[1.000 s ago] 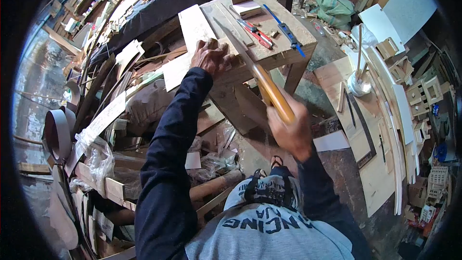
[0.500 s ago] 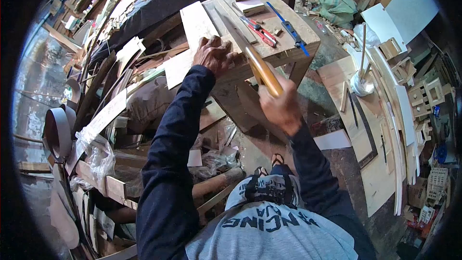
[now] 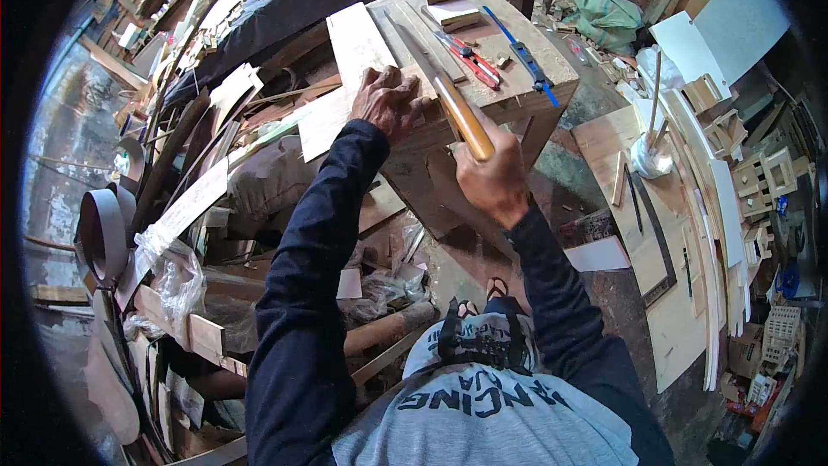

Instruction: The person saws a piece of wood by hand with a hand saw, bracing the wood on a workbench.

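Observation:
My left hand (image 3: 390, 103) bears down with bent fingers on a pale thin wooden board (image 3: 358, 39) at the near left edge of the workbench (image 3: 543, 56). Just right of it, my right hand (image 3: 493, 174) is wrapped round the wooden handle of a handsaw (image 3: 461, 119). The saw's narrow metal blade points away over the bench, beside the board; its contact with the wood is hard to make out. Farther right on the bench lie a red utility knife (image 3: 473, 62), a blue-and-black strap-like tool (image 3: 526, 60) and a small wooden block piece (image 3: 450, 7).
Wood scraps and clear plastic (image 3: 177, 280) crowd the floor at left. Long boards (image 3: 681, 311) lean at right, near a white container with sticks (image 3: 651, 155). Small wooden frames (image 3: 763, 181) are stacked at the far right. A dark-covered table (image 3: 302, 0) stands behind.
My right hand and the saw handle have shifted slightly left, and the handle now stands at a steeper angle in view. My left hand stays on the board.

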Demonstrator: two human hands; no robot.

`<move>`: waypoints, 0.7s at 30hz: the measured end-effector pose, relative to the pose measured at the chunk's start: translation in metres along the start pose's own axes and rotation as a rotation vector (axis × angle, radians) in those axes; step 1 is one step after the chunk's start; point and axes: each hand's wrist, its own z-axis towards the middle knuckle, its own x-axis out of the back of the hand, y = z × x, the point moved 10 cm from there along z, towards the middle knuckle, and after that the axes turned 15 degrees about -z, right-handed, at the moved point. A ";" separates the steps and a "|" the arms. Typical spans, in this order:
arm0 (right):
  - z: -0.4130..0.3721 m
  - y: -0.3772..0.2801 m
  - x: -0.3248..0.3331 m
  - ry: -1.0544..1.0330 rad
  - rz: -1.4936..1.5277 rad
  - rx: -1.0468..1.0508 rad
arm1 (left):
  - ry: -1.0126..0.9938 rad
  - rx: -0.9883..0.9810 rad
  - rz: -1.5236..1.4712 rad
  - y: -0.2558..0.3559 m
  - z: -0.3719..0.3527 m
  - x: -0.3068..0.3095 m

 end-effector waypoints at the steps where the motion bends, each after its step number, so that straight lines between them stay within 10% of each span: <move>1: 0.001 0.000 0.000 0.041 0.005 0.022 | -0.028 0.016 -0.007 0.000 0.000 0.000; 11: -0.150 0.000 0.086 -0.143 0.079 -0.235 | -0.056 0.045 0.048 -0.005 0.000 -0.007; 15: -0.089 0.009 0.048 -0.134 0.095 -0.247 | -0.042 0.024 0.023 0.001 0.001 -0.001; 16: -0.056 -0.004 0.043 0.089 -0.036 0.085 | -0.036 0.034 0.020 -0.001 0.005 0.001; 21: -0.015 -0.011 0.012 -0.071 -0.030 -0.068 | -0.063 0.087 0.024 -0.003 -0.004 -0.003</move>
